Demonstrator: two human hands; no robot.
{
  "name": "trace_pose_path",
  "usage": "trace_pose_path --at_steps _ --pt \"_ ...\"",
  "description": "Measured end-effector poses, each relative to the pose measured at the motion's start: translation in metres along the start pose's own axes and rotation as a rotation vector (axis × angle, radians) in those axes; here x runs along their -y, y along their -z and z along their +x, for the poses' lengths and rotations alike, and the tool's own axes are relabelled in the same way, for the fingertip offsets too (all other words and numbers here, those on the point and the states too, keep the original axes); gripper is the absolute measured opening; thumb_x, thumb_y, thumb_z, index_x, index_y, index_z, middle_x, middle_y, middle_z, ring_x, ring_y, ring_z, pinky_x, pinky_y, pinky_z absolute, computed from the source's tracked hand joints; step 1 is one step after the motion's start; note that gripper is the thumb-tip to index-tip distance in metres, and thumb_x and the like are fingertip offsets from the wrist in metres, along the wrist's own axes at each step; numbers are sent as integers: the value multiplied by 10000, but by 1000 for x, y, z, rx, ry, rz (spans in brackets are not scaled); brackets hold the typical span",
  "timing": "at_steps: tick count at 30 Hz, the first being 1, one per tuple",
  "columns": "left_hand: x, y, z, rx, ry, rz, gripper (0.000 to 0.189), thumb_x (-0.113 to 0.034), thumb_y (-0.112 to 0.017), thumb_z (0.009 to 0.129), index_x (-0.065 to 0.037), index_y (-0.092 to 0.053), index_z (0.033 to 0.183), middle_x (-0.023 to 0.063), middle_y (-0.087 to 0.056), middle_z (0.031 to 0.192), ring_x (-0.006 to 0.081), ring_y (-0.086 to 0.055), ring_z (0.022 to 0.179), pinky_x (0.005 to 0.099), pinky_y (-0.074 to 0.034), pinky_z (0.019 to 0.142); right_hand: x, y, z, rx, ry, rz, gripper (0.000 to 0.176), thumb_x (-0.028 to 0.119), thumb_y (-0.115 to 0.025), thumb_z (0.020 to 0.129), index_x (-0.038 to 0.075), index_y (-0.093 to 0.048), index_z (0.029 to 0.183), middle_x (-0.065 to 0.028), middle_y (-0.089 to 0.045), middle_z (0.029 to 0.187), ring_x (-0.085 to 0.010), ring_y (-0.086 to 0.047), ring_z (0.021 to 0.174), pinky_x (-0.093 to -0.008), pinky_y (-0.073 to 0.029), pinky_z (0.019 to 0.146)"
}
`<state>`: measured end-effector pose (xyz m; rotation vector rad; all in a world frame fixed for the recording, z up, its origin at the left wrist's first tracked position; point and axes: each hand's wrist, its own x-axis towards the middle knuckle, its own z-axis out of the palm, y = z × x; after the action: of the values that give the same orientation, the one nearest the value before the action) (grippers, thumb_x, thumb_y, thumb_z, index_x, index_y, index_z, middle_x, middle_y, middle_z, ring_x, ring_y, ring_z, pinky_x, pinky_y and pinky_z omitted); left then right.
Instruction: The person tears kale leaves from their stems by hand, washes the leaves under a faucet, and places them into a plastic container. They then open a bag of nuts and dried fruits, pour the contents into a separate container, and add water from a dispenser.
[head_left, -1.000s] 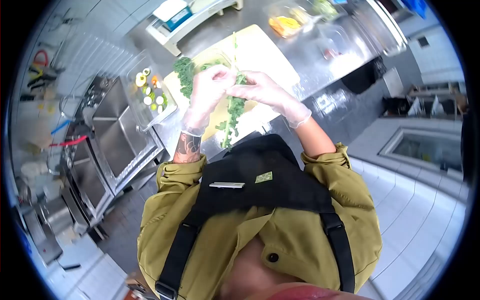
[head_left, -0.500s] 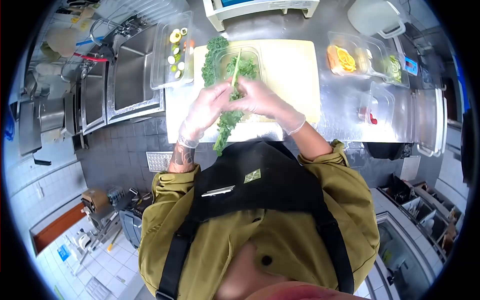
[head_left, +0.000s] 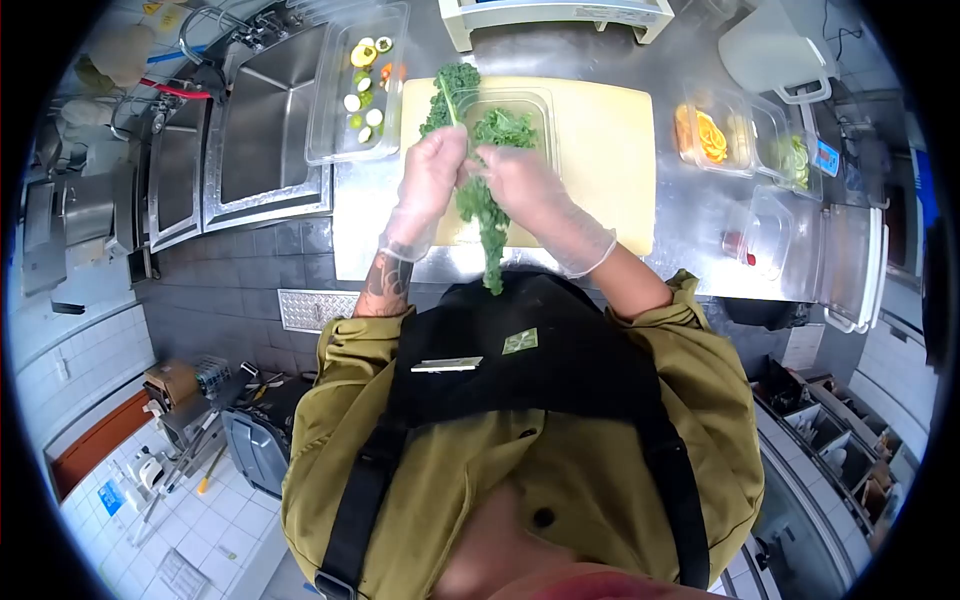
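A curly green kale leaf (head_left: pixel 487 222) hangs between my two gloved hands, its tip reaching down over my black apron. My left hand (head_left: pixel 432 170) is closed around the pale stem, which sticks up above the fist. Close beside it, my right hand (head_left: pixel 522 188) is closed on the leafy part, slightly blurred. Under and beyond the hands, a clear plastic container (head_left: pixel 546 108) holds torn kale pieces (head_left: pixel 505 127). It stands on a pale yellow cutting board (head_left: pixel 605 160). More kale (head_left: pixel 455 80) lies at the board's far left edge.
Left of the board, a clear tray (head_left: pixel 322 130) holds cut vegetables, with a steel sink (head_left: pixel 262 185) past it. On the right stand containers with orange slices (head_left: pixel 711 137) and green slices (head_left: pixel 798 162), plus a nearer clear container (head_left: pixel 772 245). A white bin (head_left: pixel 765 50) stands behind.
My left hand has shifted up along the stem and now makes a tighter fist. The kale's lower end has swung right. The whole view has shifted a little.
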<state>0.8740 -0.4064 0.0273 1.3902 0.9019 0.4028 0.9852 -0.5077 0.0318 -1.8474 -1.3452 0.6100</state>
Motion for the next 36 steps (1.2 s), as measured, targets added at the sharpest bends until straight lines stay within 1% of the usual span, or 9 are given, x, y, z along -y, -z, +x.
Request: trace_pose_path --at_steps 4,11,16,19,25,29,33,34,36 --pt "16 -5 25 -108 -180 -122 301 -359 -501 950 -127 -557 768 -55 -482 654 36 -408 549 216 -335 483 -9 -1 4 -330 240 -56 101 79 -542 879 59 -619 941 -105 -667 822 -267 -640 673 -341 -498 601" --pt "5 44 42 -185 -216 -150 336 -401 -481 963 -101 -578 846 -60 -453 673 35 -408 608 214 -352 550 -36 21 13 -511 -180 131 192 205 -538 954 46 -640 922 -48 -645 697 -61 -530 533 -229 -440 513" --pt "-2 49 40 -175 -309 -147 329 -377 -470 970 -82 -579 872 -42 -502 683 50 -452 598 215 -384 542 -58 25 43 -114 -33 -390 446 280 -668 813 18 -577 1163 -183 -615 1066 -337 -614 934 -400 -488 830" --pt "-8 45 39 -161 -377 -136 320 -350 -464 975 -64 -578 887 -30 -519 683 59 -466 592 219 -397 544 -53 32 42 -40 -28 -381 540 280 -658 835 50 -492 1294 -154 -528 1277 -271 -570 1072 -322 -460 902" --pt "-21 22 32 -166 -248 -103 228 -256 -532 953 -51 -607 885 -33 -525 647 44 -480 535 206 -394 507 4 36 31 125 -223 474 643 352 -697 805 46 -462 1320 -136 -533 1260 -234 -556 1100 -333 -434 955" --pt "-30 8 29 -141 -271 44 251 -266 -553 943 -47 -597 828 -35 -526 608 36 -484 504 208 -390 477 13 11 29 74 103 -113 780 508 -711 742 -10 -463 1269 -248 -592 1107 -335 -610 1002 -351 -491 843" --pt "-30 13 29 -5 -410 76 218 -263 -519 962 -62 -573 897 -36 -506 645 34 -482 557 200 -403 521 6 12 27 -29 -57 165 628 489 -688 776 0 -570 1152 -222 -652 837 -331 -660 810 -357 -509 726" --pt "-29 14 29 18 -399 53 210 -261 -514 964 -65 -569 910 -38 -501 649 35 -481 567 198 -403 529 0 7 25 -98 62 82 435 351 -657 861 -12 -596 1093 -131 -652 731 -167 -640 662 -274 -488 631" --pt "-25 14 32 67 -379 5 196 -256 -504 969 -72 -562 934 -43 -489 655 35 -479 587 194 -404 546 -1 8 23 -90 64 127 379 336 -640 875 3 -618 1055 -135 -646 717 -162 -640 663 -273 -487 626"
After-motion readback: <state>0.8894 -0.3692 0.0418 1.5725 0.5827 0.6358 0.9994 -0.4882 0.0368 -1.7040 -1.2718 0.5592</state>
